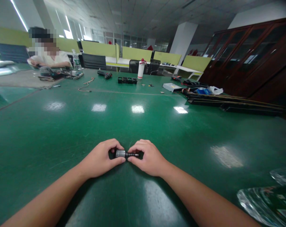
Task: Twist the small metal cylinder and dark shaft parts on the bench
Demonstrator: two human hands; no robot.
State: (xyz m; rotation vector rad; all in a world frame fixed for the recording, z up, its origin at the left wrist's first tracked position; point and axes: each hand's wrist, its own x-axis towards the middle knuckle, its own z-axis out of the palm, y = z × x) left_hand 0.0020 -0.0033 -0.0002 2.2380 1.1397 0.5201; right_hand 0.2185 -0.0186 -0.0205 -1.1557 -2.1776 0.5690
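Observation:
A small part with a silver metal cylinder (120, 153) and a thin, dark, ringed shaft (132, 154) lies level between my hands, low over the green tabletop or resting on it. My left hand (100, 159) curls around the cylinder, thumb on the near side and fingers on the far side. Around the shaft, which points right, my right hand (150, 157) is closed with its thumb and forefinger on either side. Both hands nearly meet at the middle of the part. The left end of the cylinder is partly hidden in shadow by my left hand.
A clear plastic bottle (263, 201) lies at the near right. Farther back are a power drill (104, 74), a black tray-like part (127, 80), a white cup (141, 69), a grey box (171, 87) and long dark strips (228, 102). Another person (50, 58) sits at the far left.

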